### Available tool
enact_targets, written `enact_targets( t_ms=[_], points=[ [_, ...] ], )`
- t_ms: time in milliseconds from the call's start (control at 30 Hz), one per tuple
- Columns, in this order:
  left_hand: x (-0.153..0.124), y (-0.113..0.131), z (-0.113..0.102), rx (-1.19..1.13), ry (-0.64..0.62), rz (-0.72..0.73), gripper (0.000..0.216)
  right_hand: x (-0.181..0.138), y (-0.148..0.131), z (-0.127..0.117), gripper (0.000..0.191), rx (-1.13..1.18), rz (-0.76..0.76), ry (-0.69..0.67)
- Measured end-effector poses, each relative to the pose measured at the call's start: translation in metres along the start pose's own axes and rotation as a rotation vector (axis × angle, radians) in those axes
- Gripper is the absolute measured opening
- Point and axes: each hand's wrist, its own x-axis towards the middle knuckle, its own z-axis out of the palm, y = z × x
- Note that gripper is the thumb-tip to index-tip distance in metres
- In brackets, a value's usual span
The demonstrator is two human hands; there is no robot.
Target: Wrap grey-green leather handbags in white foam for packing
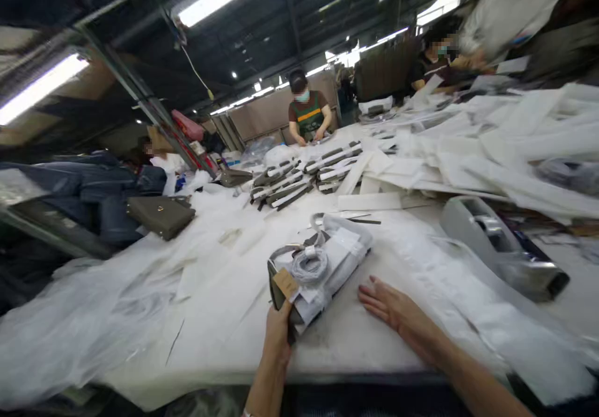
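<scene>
On the white-covered table, head view: the wrapped bag lies right in front of me, near the front edge, set at a slant. White wrapping over most of it, dark olive side showing at the left end. Coiled strap in clear wrap sits on top; brown tag hangs at the left end.

My left grip is closed on the bag's near-left corner, thumb up by the tag. My right grip is wide, fingers spread and holding nothing, just right of the bag and apart from it. Can't tell if it touches the table.

Around: silver device to the right, white sheets heaped behind it. Stacked dark-and-white pieces beyond the bag, olive bag with a gold-coloured fitting to the left. Masked co-worker across the table, hands down at the work.
</scene>
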Motion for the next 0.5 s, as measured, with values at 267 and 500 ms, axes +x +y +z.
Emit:
enact_targets(
  t_ms=[267, 500],
  points=[
    [-0.024, 0.018, 0.015, 0.116, -0.219, 0.006, 0.07, 0.018, -0.011, 0.039, 0.051, 0.16, -0.008, -0.035],
    [-0.028, -0.003, 0.017, 0.794, 0.223, 0.949, 0.073, 0.031, 0.0, 0.036, 0.072, 0.061, -0.019, 0.173]
  ],
)
